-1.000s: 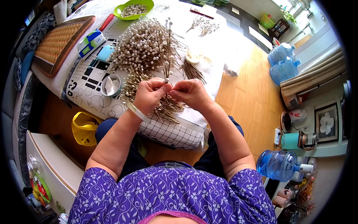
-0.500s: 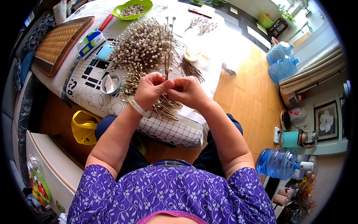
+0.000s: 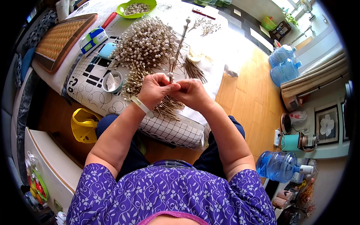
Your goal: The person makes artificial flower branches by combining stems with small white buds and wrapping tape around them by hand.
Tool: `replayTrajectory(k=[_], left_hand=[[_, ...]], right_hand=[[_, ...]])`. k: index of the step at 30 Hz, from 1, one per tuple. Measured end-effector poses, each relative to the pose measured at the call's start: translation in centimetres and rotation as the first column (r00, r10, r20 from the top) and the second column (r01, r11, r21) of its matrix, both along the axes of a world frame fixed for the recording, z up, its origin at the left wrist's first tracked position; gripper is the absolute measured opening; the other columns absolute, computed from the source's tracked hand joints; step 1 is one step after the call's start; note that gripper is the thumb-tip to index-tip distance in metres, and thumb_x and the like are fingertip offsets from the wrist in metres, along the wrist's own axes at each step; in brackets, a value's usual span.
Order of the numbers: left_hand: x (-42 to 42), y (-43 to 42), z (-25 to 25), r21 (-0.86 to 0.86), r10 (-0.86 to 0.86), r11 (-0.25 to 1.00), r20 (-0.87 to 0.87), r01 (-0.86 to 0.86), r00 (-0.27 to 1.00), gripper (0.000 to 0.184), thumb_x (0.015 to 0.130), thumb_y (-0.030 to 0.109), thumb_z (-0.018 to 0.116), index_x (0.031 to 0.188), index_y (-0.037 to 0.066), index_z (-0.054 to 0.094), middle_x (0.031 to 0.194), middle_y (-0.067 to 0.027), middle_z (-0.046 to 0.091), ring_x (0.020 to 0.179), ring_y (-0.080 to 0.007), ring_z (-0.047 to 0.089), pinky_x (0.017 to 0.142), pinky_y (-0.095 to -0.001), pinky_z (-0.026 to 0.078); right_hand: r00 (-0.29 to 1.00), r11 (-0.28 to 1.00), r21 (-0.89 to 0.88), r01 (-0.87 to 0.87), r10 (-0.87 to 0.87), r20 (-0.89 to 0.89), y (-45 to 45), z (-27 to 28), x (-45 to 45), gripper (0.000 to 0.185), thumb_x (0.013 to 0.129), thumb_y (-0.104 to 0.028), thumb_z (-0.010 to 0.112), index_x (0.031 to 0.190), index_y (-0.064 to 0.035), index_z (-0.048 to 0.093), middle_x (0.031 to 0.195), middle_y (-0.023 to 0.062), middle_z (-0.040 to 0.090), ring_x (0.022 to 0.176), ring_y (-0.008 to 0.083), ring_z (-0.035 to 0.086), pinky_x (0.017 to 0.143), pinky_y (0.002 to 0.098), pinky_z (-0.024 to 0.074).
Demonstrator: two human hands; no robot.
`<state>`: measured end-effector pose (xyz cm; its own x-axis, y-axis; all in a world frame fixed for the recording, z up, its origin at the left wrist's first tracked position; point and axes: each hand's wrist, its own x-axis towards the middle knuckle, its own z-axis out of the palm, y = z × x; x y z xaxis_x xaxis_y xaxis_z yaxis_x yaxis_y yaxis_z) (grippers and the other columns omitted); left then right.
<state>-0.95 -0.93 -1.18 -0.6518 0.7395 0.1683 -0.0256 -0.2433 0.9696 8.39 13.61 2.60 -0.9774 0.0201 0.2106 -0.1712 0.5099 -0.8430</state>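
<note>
A thin brown berry stem with white round tips stands up from my left hand, whose fingers and thumb are closed on its lower part. My right hand is pinched, its fingertips against my left thumb at the foot of the stem. What lies between the right fingertips is hidden. Beyond my hands spreads a large bunch of white berry stems. A second pile lies partly under my left hand, its bare ends below my wrists. A bundle of bare brown sticks lies right of the stem.
On the bed-like table are a white cup with tissue in it, a blue and green packet, a green bowl of white beads, and smaller sprigs. A yellow bag stands left of my knees.
The upright stem now leans to the right at its top. Both hands have shifted slightly right, still pinched together at its lower end.
</note>
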Motion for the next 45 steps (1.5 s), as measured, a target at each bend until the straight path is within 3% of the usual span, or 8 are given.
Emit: replayTrajectory(k=[9,12,14,19,28,32,34,45], left_hand=[[0.5,0.0,1.1,-0.011,0.03,0.999,-0.12,-0.031,0.992,0.015,0.082,0.012,0.062,0.082,-0.003,0.064,0.069,0.0,0.061,0.06,-0.0029,0.05,0.051,-0.0177,0.041],[0.1,-0.5,1.8,-0.125,0.027,0.991,-0.088,-0.038,0.996,0.014,0.083,0.009,0.061,0.081,-0.004,0.064,0.066,0.0002,0.061,0.058,-0.0035,0.05,0.051,-0.019,0.041],[0.2,-0.6,1.8,-0.173,0.038,0.982,-0.186,-0.071,0.982,0.012,0.082,0.009,0.061,0.081,-0.003,0.064,0.063,-0.0011,0.061,0.056,-0.0042,0.05,0.05,-0.0205,0.041],[0.5,-0.2,1.4,-0.176,0.022,0.981,-0.331,-0.084,0.943,0.011,0.08,0.008,0.063,0.081,-0.003,0.065,0.066,-0.0021,0.062,0.059,-0.004,0.051,0.052,-0.0197,0.042],[0.4,0.1,1.2,-0.055,0.067,0.996,-0.038,-0.069,0.997,0.012,0.074,0.008,0.071,0.073,0.0,0.063,0.066,-0.0011,0.061,0.061,-0.0035,0.052,0.053,-0.018,0.044],[-0.1,-0.1,0.9,-0.066,0.053,0.996,-0.085,-0.058,0.995,0.016,0.072,0.01,0.073,0.069,0.002,0.059,0.066,0.0004,0.059,0.061,-0.0027,0.05,0.054,-0.017,0.042],[-0.1,-0.2,1.0,-0.08,0.042,0.996,-0.078,-0.049,0.996,0.018,0.072,0.011,0.074,0.068,0.003,0.058,0.066,0.001,0.058,0.061,-0.0024,0.05,0.054,-0.0166,0.042],[0.6,-0.1,1.1,-0.023,0.075,0.997,-0.101,-0.078,0.992,0.008,0.081,0.003,0.061,0.085,-0.003,0.062,0.078,-0.0038,0.062,0.072,-0.007,0.056,0.065,-0.0196,0.047]], right_hand=[[1.0,0.998,0.067,0.021,-0.02,-0.01,0.5,-0.1,0.1,0.014,0.08,-0.011,0.061,0.074,0.002,0.061,0.055,0.0016,0.052,0.052,0.0041,0.043,0.047,0.0229,0.0387],[0.971,0.978,-0.205,-0.03,0.078,0.228,1.9,-1.0,0.0,0.017,0.079,-0.015,0.061,0.072,-0.0001,0.063,0.06,0.0049,0.061,0.05,0.0086,0.052,0.049,0.0266,0.0431],[0.932,0.989,-0.105,-0.106,0.135,0.336,3.6,-1.1,0.1,0.018,0.08,-0.016,0.061,0.074,0.0003,0.064,0.062,0.0057,0.062,0.056,0.0084,0.056,0.053,0.0243,0.0446],[0.988,0.937,-0.339,-0.085,0.125,0.096,1.3,0.1,0.7,0.035,0.075,-0.009,0.065,0.107,0.0025,0.054,0.088,0.0064,0.064,0.068,0.0112,0.058,0.061,0.0246,0.0494],[0.982,0.992,-0.106,0.069,-0.048,0.184,0.0,-0.1,0.2,0.015,0.076,-0.012,0.068,0.071,0.0003,0.061,0.055,-0.0043,0.051,0.053,0.0012,0.041,0.045,0.0201,0.0355],[0.996,0.991,-0.124,0.059,-0.05,0.076,-0.6,-0.2,0.1,0.012,0.077,-0.01,0.065,0.072,0.0,0.06,0.055,-0.0048,0.049,0.054,0.0008,0.039,0.045,0.0198,0.0349],[0.996,0.993,-0.113,0.041,-0.032,0.082,-0.7,-0.1,0.0,0.014,0.074,-0.013,0.065,0.075,0.0003,0.061,0.054,0.0067,0.055,0.049,0.0065,0.046,0.049,0.0245,0.0415],[0.98,0.974,-0.214,0.074,-0.032,0.196,-0.1,-0.4,0.2,0.01,0.079,-0.008,0.062,0.074,0.0017,0.061,0.057,-0.0039,0.051,0.056,0.0008,0.043,0.047,0.0197,0.0377]])
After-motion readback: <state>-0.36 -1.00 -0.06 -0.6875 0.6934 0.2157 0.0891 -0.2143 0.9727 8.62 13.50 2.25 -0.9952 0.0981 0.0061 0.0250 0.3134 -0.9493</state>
